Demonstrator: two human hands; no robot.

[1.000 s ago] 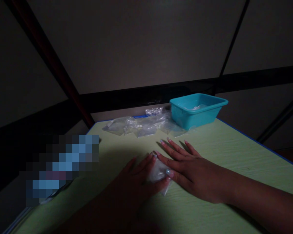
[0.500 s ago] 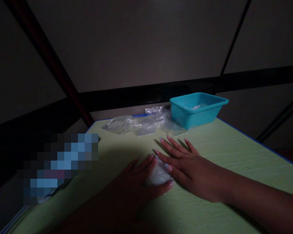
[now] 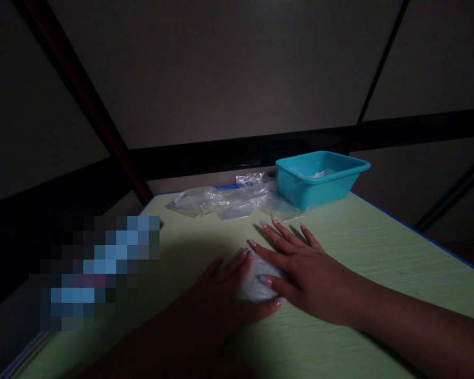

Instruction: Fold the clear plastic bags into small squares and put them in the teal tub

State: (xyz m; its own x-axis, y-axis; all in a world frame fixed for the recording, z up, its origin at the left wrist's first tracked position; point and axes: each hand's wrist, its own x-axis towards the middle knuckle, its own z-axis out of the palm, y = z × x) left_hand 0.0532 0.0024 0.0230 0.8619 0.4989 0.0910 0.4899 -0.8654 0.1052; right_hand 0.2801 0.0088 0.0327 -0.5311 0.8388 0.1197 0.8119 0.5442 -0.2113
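A whitish, crinkled plastic-like bundle (image 3: 258, 281) lies on the pale green table (image 3: 379, 252), between my two hands. My left hand (image 3: 229, 295) is in shadow, with its fingers spread along the left side of the bundle and its thumb along the near edge. From the right, my right hand (image 3: 300, 273) reaches over, fingers spread; its thumb rests on top of the bundle and its index finger touches the far edge. Neither hand is closed round the bundle. What is inside it cannot be made out.
Clear plastic bags (image 3: 237, 205) lie spread along the table's far edge. Beside them at the back right stands a turquoise basket (image 3: 319, 192) with clear plastic in it. A pixelated blue patch (image 3: 114, 258) covers something at the left edge. A panelled wall rises behind.
My right thumb has moved left, further onto the bundle, and the right fingers have shifted slightly. My left hand has barely moved. The bundle looks a little flatter and rounder.
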